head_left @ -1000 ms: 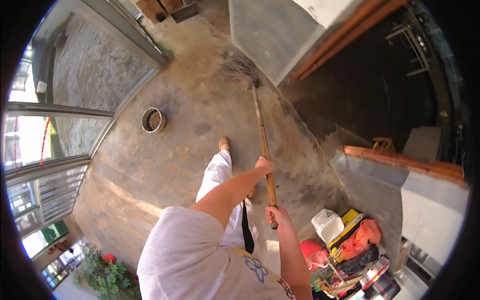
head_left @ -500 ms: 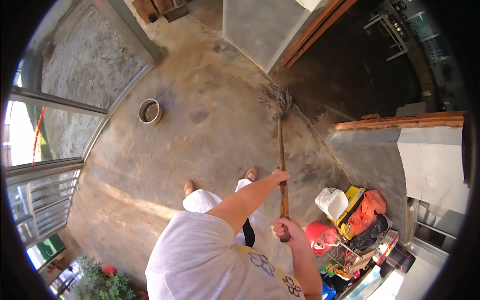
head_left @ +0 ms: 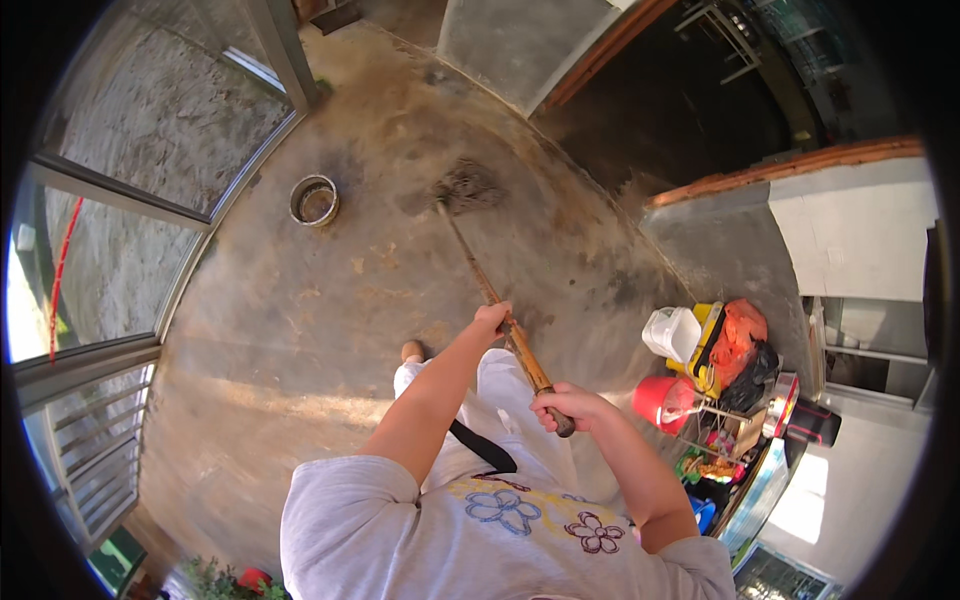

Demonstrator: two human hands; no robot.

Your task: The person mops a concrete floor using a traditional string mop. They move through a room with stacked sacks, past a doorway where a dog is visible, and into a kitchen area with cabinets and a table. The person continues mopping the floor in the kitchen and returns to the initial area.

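Observation:
Both hands grip the wooden handle of a mop (head_left: pixel 517 343) with a dark, shaggy head (head_left: pixel 470 187) of loose strands. My left hand (head_left: pixel 494 318) is wrapped round the handle about midway down. Nearer my body, my right hand (head_left: pixel 567 404) closes round the handle close to its butt end. The handle slants away to the far left, and the slightly blurred mop head rests on the stained concrete floor (head_left: pixel 330 300). Left of the head stands a round metal pot (head_left: pixel 314 201), apart from it.
A glass-paned metal frame (head_left: pixel 190 225) runs along the left. On the right are a white bucket (head_left: pixel 671 334), a red bucket (head_left: pixel 662 402), plastic bags (head_left: pixel 740 338) and other clutter against a wall. A wood-framed doorway (head_left: pixel 780 170) opens to a dark room at far right.
The mop head has swept left across the floor, from beside the doorway toward the pot. Both hands have moved left with the handle, which now slants. My body has shifted too.

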